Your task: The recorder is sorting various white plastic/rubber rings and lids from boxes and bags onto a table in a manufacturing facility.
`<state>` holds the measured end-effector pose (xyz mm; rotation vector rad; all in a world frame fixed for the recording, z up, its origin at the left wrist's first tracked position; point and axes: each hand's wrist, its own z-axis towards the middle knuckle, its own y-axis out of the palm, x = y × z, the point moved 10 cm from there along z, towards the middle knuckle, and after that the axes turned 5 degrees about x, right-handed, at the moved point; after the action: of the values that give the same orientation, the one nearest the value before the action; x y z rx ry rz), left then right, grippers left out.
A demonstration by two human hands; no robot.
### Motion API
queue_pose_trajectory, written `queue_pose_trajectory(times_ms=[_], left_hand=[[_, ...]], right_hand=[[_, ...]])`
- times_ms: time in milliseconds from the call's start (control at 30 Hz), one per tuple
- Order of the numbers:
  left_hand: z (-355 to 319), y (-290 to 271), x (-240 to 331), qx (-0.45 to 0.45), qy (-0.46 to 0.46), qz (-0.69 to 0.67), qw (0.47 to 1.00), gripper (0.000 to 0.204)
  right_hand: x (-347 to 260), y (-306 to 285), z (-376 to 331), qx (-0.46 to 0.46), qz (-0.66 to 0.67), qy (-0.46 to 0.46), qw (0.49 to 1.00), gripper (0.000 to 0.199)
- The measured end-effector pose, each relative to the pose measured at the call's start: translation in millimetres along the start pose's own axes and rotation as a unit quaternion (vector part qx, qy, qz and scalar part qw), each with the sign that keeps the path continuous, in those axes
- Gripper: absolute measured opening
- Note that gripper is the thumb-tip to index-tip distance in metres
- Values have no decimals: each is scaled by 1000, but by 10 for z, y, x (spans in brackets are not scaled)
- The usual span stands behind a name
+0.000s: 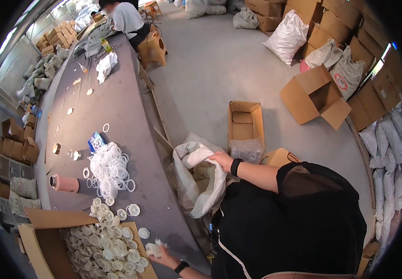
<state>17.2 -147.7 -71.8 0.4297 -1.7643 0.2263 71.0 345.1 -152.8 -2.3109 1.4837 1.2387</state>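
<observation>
My left hand (164, 258), at the lower edge beside an open cardboard box (35, 246), is closed on a white plastic cap (154, 249); whether it holds more than one I cannot tell. Many pale round caps (103, 242) fill that box and spill onto the grey-covered table (117, 102). With my right hand (222, 160) I grip the rim of a white woven sack (196, 204), whose mouth gapes beside the table edge. Some pale pieces show dimly inside the sack. Farther up the table lies a heap of white plastic rings (108, 167).
A pink bottle (66, 183) lies near the rings, by a blue packet (96, 142). Beyond the sack stands an open carton (245, 118) with clear plastic; another open carton (315, 95) is on the floor. Someone in a light shirt (127, 19) sits at the far table end.
</observation>
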Motion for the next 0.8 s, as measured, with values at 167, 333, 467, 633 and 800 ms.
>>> queue_pose_trajectory(times_ms=[167, 333, 467, 633, 800], left_hand=[[-459, 1888, -70, -292, 3, 99, 951, 65], [-858, 2986, -700, -476, 126, 268, 828, 80], [-711, 3002, -906, -415, 71, 260, 869, 80], [-330, 2085, -928, -273, -65, 96, 955, 44], [-381, 772, 92, -33, 207, 340, 917, 45]], right_hand=[[-54, 44, -48, -19, -9, 12, 1000, 24], [-182, 42, -16, -41, 5, 8, 999, 24], [-202, 22, 87, -34, 35, 39, 998, 20], [3, 146, 296, -92, 55, 74, 992, 16], [-42, 206, 379, -131, 12, 115, 985, 27]])
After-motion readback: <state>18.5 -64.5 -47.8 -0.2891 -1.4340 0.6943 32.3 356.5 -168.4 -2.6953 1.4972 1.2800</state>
